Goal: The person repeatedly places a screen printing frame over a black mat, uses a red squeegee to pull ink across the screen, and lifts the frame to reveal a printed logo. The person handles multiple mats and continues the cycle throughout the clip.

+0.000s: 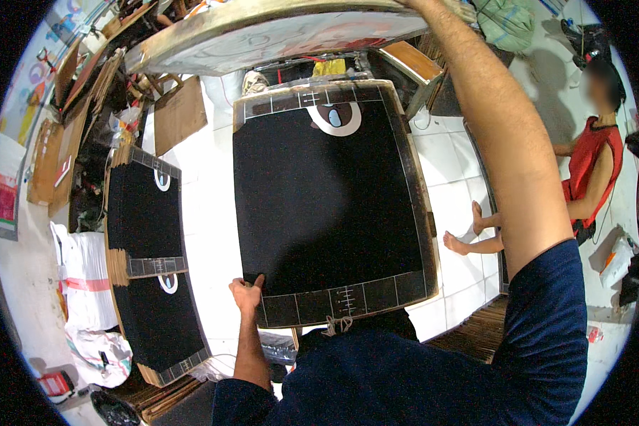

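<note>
One navy shirt (405,369): close against the near edge of the board (430,280); a forward lean could rub the ruled near border (344,301) and nudge what lies beside it.
Knotted cord (339,324): bunched at that same near edge, just beside the shirt; it could catch on clothing if the body turns.
Left hand (248,292): at the near left corner of the black panel (298,199), thumb on top, fingers bent at the edge and apart from the thumb tip; whether they clamp anything underneath, I cannot tell. A sideways tug here seems the likeliest cause of a skewed corner.
Panel position: flat on the board, straight ahead of the person; if it is loose and slides, its sides would stop running true to the ruled borders.
Eye motif (336,117): white-rimmed, at the panel's far edge; any slide would carry it out of line.
Side piles (148,206): two, left of the board, dark-topped with uneven layered edges; a knock from an elbow could scatter them.
Right hand (413,3): cut off by the upper edge of view, at the raised frame (298,42); its finger hold cannot be told. The arm reaches far, so a slipping grip looks the main danger.
Frame fall: its tilted pale face carries reddish smears; a drop could strike or mark the panel.
Person in red (596,156): well off to the right, bare feet (455,243) pointing toward the board; something knocked off that side could hit them.
</note>
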Demonstrator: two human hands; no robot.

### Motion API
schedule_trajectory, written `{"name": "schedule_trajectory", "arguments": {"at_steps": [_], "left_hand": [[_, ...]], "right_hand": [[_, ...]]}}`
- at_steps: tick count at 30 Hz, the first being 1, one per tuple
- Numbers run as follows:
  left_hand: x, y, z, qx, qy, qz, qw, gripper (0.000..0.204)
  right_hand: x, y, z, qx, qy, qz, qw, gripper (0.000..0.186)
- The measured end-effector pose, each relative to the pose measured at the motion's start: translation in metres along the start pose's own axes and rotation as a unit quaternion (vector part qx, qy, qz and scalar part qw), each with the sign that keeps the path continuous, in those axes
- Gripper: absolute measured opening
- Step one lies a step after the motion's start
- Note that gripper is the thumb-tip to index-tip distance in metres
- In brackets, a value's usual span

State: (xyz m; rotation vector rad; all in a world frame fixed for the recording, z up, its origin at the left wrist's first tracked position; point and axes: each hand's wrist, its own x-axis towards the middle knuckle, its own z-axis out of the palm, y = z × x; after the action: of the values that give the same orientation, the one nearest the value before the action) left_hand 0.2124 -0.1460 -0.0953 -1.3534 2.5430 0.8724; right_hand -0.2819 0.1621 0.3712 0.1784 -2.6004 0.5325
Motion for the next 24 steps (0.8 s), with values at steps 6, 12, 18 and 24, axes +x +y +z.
{"name": "schedule_trajectory", "arguments": {"at_steps": [6,12,18,24], "left_hand": [[0.005,0.073,-0.028,0.015,0.086,0.117,0.989,0.092],[-0.014,0.250,-0.102,-0.570,-0.119,0.277,0.765,0.074],[-0.018,0.262,-0.050,-0.687,-0.135,-0.077,0.709,0.069],[0.009,0.188,0.024,-0.521,-0.239,-0.142,0.807,0.067]], "right_hand": [[-0.043,0.017,0.011,0.023,-0.003,0.011,1.000,0.042],[-0.136,0.057,0.065,0.067,0.130,-0.109,0.983,0.029],[-0.299,0.119,0.134,0.170,-0.028,-0.057,0.983,0.022],[-0.281,0.180,0.214,0.133,-0.103,-0.057,0.984,0.043]]}}
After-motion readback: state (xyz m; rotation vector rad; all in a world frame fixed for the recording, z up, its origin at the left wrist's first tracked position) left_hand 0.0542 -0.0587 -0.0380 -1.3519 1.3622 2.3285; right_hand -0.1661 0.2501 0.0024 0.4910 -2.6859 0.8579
